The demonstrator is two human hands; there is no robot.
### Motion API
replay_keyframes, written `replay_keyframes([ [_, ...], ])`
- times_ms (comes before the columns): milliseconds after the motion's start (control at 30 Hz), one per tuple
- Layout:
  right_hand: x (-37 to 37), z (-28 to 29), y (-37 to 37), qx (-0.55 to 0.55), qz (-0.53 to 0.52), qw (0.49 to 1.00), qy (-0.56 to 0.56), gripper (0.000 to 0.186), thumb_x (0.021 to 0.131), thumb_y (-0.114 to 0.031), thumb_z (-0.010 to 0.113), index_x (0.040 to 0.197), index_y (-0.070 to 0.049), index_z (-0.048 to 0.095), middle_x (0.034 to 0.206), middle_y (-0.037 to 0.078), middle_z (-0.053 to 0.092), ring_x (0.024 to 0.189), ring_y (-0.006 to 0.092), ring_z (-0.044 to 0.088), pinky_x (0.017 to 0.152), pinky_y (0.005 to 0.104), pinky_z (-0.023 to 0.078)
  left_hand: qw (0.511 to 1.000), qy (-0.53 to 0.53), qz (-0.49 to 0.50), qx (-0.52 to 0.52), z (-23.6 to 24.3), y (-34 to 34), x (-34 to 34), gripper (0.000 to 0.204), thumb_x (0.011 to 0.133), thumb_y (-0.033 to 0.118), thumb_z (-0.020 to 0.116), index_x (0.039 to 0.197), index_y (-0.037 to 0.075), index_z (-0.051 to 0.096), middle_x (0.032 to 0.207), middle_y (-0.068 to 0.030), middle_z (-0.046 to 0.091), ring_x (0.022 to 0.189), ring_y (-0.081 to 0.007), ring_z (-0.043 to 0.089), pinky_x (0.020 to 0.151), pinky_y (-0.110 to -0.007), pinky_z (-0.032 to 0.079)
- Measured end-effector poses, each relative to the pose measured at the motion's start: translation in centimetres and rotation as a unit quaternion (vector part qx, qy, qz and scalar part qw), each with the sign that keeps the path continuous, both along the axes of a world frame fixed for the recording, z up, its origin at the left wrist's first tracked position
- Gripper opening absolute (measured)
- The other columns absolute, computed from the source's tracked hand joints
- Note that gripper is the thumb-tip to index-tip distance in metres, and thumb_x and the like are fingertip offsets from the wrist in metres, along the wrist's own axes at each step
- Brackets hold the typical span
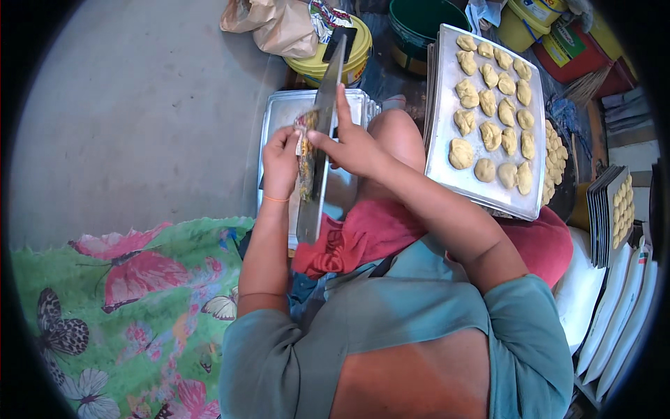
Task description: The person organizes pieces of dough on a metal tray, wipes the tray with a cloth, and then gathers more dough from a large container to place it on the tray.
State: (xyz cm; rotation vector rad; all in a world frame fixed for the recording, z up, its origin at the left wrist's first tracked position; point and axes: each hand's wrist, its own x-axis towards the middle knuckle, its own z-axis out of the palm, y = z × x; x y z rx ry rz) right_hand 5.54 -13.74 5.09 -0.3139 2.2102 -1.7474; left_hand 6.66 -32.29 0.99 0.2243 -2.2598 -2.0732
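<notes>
A thin metal baking tray stands tilted nearly on edge in front of me. My right hand grips it from the right side, thumb over its edge and index finger stretched up along it. My left hand pinches a crumpled, multicoloured patterned cloth and presses it to the tray's left face. Below both hands lie more silver trays in a stack. To my right, a stacked tray carries several rows of pale yellow dough pieces.
A yellow lidded bucket bears a paper bag and a dark flat object. Beside it stands a dark green tub. More dough lies behind the right tray. A butterfly-print cloth covers the floor at left.
</notes>
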Motion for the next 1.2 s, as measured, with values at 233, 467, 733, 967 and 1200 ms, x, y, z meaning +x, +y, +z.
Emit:
replay_keyframes([
  [233, -0.3, 1.3, -1.0, -0.219, 0.049, 0.960, -0.166, 0.067, 0.094, -0.056, 0.050, 0.139, -0.011, 0.032, 0.101, 0.008, 0.061, 0.066, 0.0168, 0.064, 0.048, 0.0290, 0.054, 0.923, 0.163, -0.140, -0.319, 8.2, 2.6, 3.7, 0.030, 0.088, 0.013, 0.067, 0.112, -0.005, 0.063, 0.110, -0.0179, 0.065, 0.105, -0.0260, 0.061, 0.092, -0.035, 0.046],
  [467, -1.7, 1.7, -1.7, -0.290, 0.119, 0.916, -0.250, 0.050, 0.100, -0.048, 0.037, 0.137, -0.014, 0.039, 0.111, 0.010, 0.061, 0.084, 0.0243, 0.064, 0.060, 0.0410, 0.056, 0.866, 0.086, -0.132, -0.475, 10.1, 0.6, 17.0, 0.093, 0.079, 0.017, 0.076, 0.152, 0.005, 0.019, 0.136, -0.0255, 0.049, 0.130, -0.0350, 0.047, 0.101, -0.041, 0.043],
  [733, -3.7, 2.3, -3.9, -0.234, 0.186, 0.913, -0.279, 0.070, 0.099, -0.054, 0.037, 0.149, -0.008, 0.020, 0.152, 0.020, 0.023, 0.118, 0.0515, 0.047, 0.079, 0.0647, 0.051, 0.907, -0.301, -0.030, -0.294, 8.3, -6.3, 24.6, 0.095, 0.075, 0.014, 0.077, 0.150, 0.002, 0.021, 0.123, -0.0224, 0.059, 0.112, -0.0297, 0.060, 0.092, -0.037, 0.047],
  [967, -3.9, 3.0, -3.9, -0.395, 0.183, 0.834, -0.339, 0.062, 0.101, -0.052, 0.034, 0.146, -0.010, 0.028, 0.148, 0.020, 0.033, 0.128, 0.0482, 0.040, 0.096, 0.0741, 0.033, 0.970, 0.068, 0.076, -0.221, -6.7, -8.7, 17.6, 0.046, 0.089, 0.024, 0.069, 0.121, -0.005, 0.054, 0.107, -0.0152, 0.063, 0.100, -0.0231, 0.057, 0.092, -0.037, 0.044],
  [1200, -1.6, 5.6, -1.9, -0.529, -0.048, 0.847, -0.005, 0.045, 0.102, -0.036, 0.041, 0.128, 0.000, 0.049, 0.116, 0.011, 0.062, 0.104, 0.0192, 0.060, 0.091, 0.0348, 0.048, 0.969, 0.182, 0.158, -0.045, 4.1, -5.2, 13.4, 0.051, 0.097, 0.040, 0.057, 0.103, -0.010, 0.059, 0.096, -0.0124, 0.064, 0.080, -0.0187, 0.060, 0.076, -0.034, 0.050],
])
